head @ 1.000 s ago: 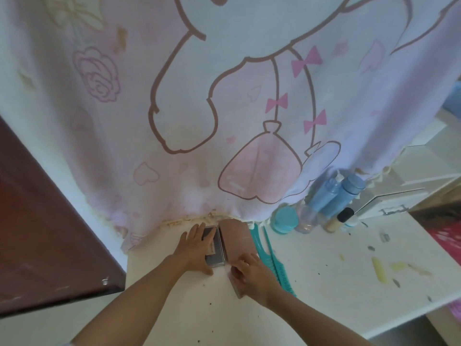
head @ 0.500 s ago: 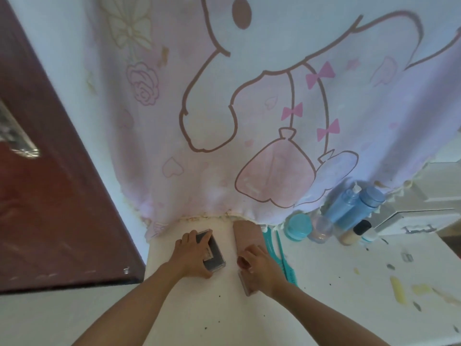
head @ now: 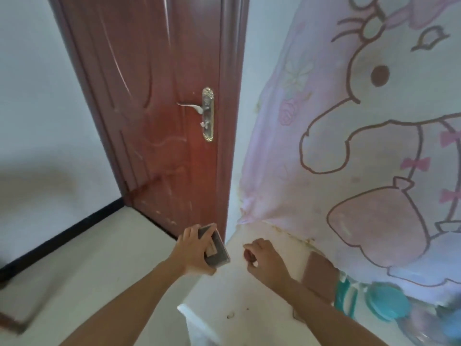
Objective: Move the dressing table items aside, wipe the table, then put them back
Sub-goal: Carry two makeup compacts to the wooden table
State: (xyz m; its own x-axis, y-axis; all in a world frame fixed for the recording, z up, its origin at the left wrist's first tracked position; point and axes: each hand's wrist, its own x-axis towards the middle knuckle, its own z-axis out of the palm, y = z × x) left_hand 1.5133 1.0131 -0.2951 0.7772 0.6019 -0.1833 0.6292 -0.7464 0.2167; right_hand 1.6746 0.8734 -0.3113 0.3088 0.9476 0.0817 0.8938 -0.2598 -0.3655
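Observation:
My left hand (head: 193, 248) grips a small grey flat case (head: 216, 248) and holds it just past the left edge of the white dressing table (head: 239, 303). My right hand (head: 264, 260) hovers over the table's left end with its fingers loosely curled and nothing in them. A pink flat case (head: 320, 274) lies on the table right of that hand, partly under the cartoon cloth. Beside it are teal combs (head: 345, 297) and a teal round jar lid (head: 388, 302).
A pink cartoon-print cloth (head: 349, 146) hangs over the back of the table. A dark red door (head: 162, 121) with a brass handle stands to the left. Pale floor with a black skirting line lies below left. Blurred bottles sit at the bottom right corner.
The view has swung left toward the door. My left hand has lifted the grey case off the table toward its left edge. My right hand has let go of the pink case.

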